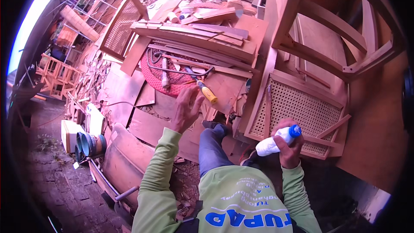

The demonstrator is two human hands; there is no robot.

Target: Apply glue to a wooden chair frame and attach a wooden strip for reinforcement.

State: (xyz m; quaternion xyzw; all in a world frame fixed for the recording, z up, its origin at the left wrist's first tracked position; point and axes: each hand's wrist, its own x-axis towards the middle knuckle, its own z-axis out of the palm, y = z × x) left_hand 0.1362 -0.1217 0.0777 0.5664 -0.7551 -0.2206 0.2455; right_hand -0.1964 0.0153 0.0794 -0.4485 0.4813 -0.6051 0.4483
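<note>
Several light wooden frames [58, 75], like stools, stand just past nine o'clock at the far left. Between eight and nine o'clock come a white box [71, 134] and, just right of it, a bucket [95, 145] tipped on its side. Between ten and eleven o'clock a wooden frame with a woven panel [123, 28] leans among wood scraps. At ten o'clock, nearer the middle, lies a red round mat [151, 77], with a pale, slim object [165, 77] resting on it.

The left grip [185, 111], at the end of a green sleeve, is just left of the middle, fingers loosely bent and apart, with nothing seen pinched in it. Just off its fingertips, between one and two o'clock from it, lies a screwdriver with a yellow handle [208, 93]; whether they touch, I cannot tell. Long boards [194, 39] are piled toward twelve o'clock.

Further right, at four o'clock, a white bottle with a blue cap [268, 146] is tilted, its cap end toward two o'clock. The right grip [290, 152] is closed around it near the cap, fingers and thumb pressing on its sides. Beyond it, at three o'clock, lies a cane panel [293, 105] in a wooden frame. A large chair frame [317, 56] stands at two o'clock.
</note>
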